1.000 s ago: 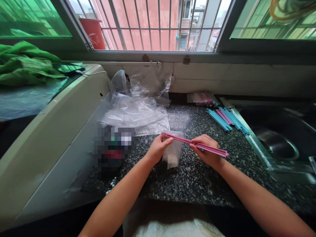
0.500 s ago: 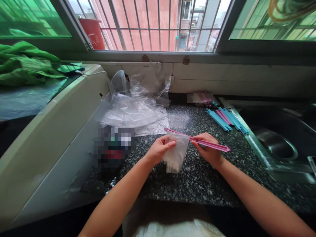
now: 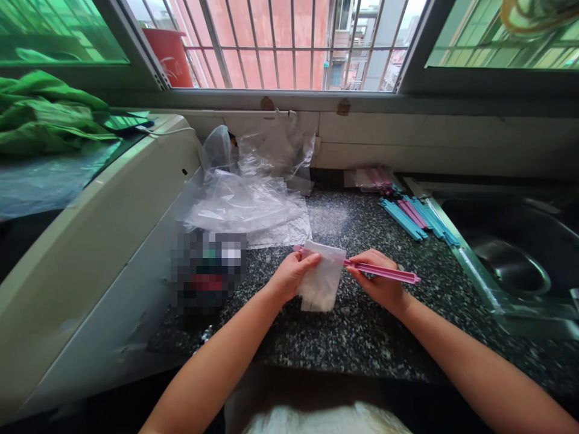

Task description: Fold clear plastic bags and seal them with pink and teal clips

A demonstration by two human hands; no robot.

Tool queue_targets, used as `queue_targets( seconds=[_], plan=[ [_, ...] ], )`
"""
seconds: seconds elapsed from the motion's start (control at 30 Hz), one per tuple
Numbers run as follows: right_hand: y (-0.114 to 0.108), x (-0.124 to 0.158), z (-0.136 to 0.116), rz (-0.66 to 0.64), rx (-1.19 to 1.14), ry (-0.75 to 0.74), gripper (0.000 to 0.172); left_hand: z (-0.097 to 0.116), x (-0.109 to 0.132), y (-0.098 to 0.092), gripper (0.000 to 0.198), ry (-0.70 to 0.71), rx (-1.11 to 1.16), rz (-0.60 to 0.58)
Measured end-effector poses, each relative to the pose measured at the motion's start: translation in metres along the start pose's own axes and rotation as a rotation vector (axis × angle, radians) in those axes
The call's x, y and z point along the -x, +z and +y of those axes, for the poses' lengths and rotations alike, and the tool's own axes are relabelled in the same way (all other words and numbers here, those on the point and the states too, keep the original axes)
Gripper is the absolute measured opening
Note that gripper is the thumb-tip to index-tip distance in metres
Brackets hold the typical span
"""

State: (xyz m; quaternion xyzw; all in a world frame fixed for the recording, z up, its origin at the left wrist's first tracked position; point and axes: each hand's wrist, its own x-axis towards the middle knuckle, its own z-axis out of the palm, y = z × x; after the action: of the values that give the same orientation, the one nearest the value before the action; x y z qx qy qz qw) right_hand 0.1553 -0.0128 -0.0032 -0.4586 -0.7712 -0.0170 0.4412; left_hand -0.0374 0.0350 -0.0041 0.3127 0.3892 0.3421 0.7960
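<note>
My left hand (image 3: pixel 289 276) pinches a small translucent plastic bag (image 3: pixel 324 274) by its left side, thumb in front. The bag hangs upright over the counter and has something pale in its lower part. My right hand (image 3: pixel 377 282) is closed on a long pink bag-sealing clip (image 3: pixel 389 272), which sticks out to the right. The clip runs behind the upper part of the bag, and its far end shows at the left near my left fingers. Whether the left fingers also touch the clip, I cannot tell.
Blue and pink clips (image 3: pixel 409 218) lie beside the metal sink (image 3: pixel 493 301), with a packet of pink clips (image 3: pixel 368 178) behind them. Clear plastic bags (image 3: pixel 244 208) are heaped at the back left. A white appliance (image 3: pixel 113 241) borders the speckled counter (image 3: pixel 271 337). A blurred-out object (image 3: pixel 208 271) stands left.
The clip's left end has dropped from along the bag's top edge to behind the bag, below that edge. My right hand has shifted slightly left and down.
</note>
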Motion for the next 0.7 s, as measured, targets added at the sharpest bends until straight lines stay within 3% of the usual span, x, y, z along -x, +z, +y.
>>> queue_targets(
  seconds=[0.17,0.4,0.7],
  plan=[
    [0.0,0.0003,0.0015,-0.035,0.0,0.01,0.004,-0.0005,-0.0022,-0.0006,0.036,0.027,-0.004,-0.011],
    [-0.006,-0.0028,0.0027,-0.021,0.058,-0.049,0.005,0.0018,-0.0017,0.0014,0.037,0.054,0.031,0.093],
    [-0.0035,-0.0023,0.0024,0.043,-0.056,-0.064,0.007,-0.0027,-0.0024,0.0017,0.038,0.088,-0.014,0.061]
  ],
)
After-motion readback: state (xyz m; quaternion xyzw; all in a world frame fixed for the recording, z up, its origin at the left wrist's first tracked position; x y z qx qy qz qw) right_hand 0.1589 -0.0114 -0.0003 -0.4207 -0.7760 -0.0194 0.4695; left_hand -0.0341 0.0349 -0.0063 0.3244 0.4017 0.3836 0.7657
